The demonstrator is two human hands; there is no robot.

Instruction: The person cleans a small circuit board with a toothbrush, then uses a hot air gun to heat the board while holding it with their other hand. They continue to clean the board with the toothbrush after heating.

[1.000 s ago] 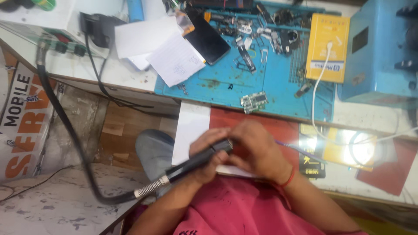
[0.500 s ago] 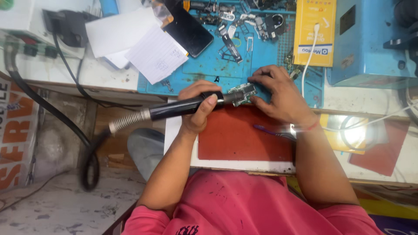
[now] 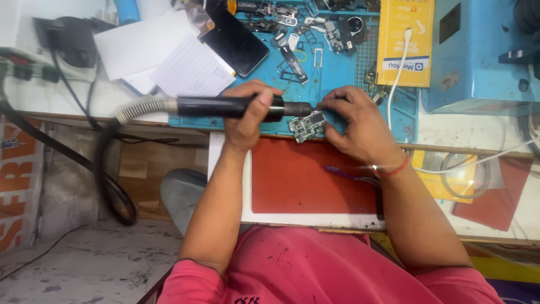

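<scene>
both hands have slid a little further up the table since a moment ago, and the small circuit board (image 3: 307, 125) now sits out in plain view at the near edge of the blue work mat (image 3: 337, 76), just above the red mat (image 3: 304, 177). right hand (image 3: 357, 126) has its grip pinched on the board's right edge, thumb and fingertips pressed against it, a red thread around the wrist. left hand (image 3: 250, 115) is wrapped tight around the black hot air wand (image 3: 236, 106), held level, its dark nozzle pointing right and ending just above the board, close to the right fingers. the wand's ribbed grey hose (image 3: 143, 107) runs off left and turns into a black hose drooping below the table edge. a purple-handled tool (image 3: 346, 174) lies on the red mat, near the right wrist. further up the blue mat: a dark phone (image 3: 236, 42), white paper sheets (image 3: 169, 59), a scatter of small metal parts (image 3: 315, 28), a yellow box (image 3: 405, 42) with a white cable across it, and a blue machine (image 3: 484, 53) at the right.
</scene>
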